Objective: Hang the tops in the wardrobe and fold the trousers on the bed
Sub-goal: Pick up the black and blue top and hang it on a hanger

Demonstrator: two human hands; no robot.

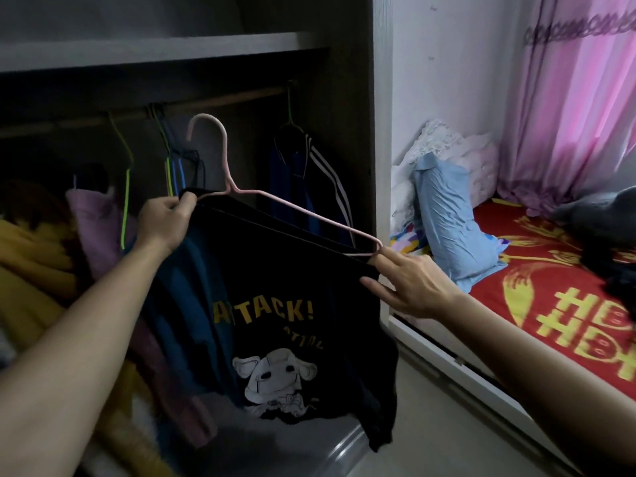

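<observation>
Hanger (292, 215) sloped down left-to-right, hook just under rail (223, 101); left hand (165, 218), nearer rail, and right hand (409, 284) each pinched tee (275, 304) in the fingers at the hanger ends.

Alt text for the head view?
A left hand and right hand pinch opposite ends of a black printed T-shirt with a pink hanger, before an open wardrobe. A red-covered bed stands to the right.
</observation>
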